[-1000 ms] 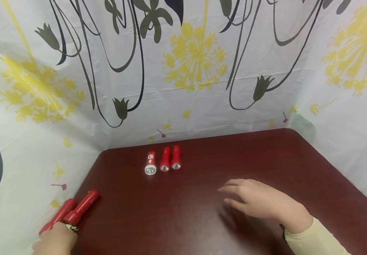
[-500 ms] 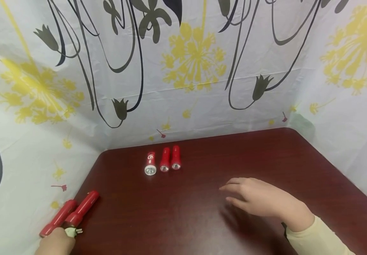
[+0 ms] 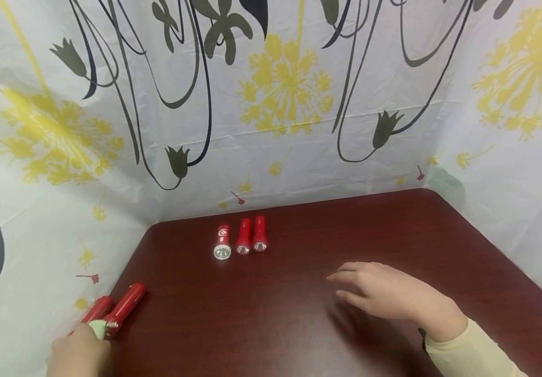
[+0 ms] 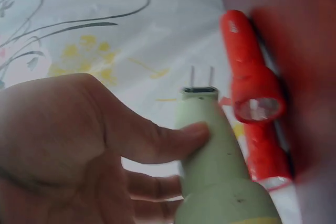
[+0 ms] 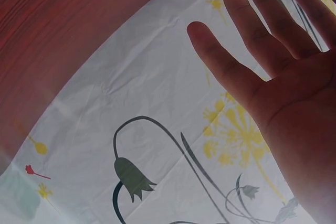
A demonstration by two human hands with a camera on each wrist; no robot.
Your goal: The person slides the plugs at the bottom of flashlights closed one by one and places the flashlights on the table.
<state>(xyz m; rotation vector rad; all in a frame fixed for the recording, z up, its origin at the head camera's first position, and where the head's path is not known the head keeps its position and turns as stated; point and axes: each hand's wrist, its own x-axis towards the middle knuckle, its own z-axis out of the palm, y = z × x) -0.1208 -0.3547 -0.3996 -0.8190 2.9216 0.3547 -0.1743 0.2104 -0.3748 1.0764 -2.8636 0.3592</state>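
At the near left, holding with the left hand (image 3: pixel 78 350) a pale green flashlight (image 4: pixel 210 156), by a closed grip: thumb laid on the narrow body, other fingers curled behind it. At the narrow end, showing two thin metal prongs (image 4: pixel 211 77); in the head view, overlapping with this end the head of a red flashlight, but impossible to say if touching.

At the near right, holding nothing in the right hand (image 3: pixel 388 290), with a loose, wide grip: fingers apart and only a little bent. Placed above the dark red tabletop (image 3: pixel 233 314), casting a shadow on it, with a pale yellow sleeve (image 3: pixel 471 351) around the wrist.

Just beyond the left hand, near the left edge, seeing the long red flashlight (image 3: pixel 129 303) in a slant, and close at its left the second red flashlight (image 3: pixel 98 309), partly hidden by the hand.

Farther, near the back edge, finding three smaller flashlights with lenses turned to the near side: at left the white-headed flashlight (image 3: pixel 222 241), then the middle flashlight (image 3: pixel 244 235) and the rightmost flashlight (image 3: pixel 260 233), close together.

Behind all this, seeing a white cloth (image 3: pixel 271 183), printed with yellow flowers and grey-green buds on curved stems.
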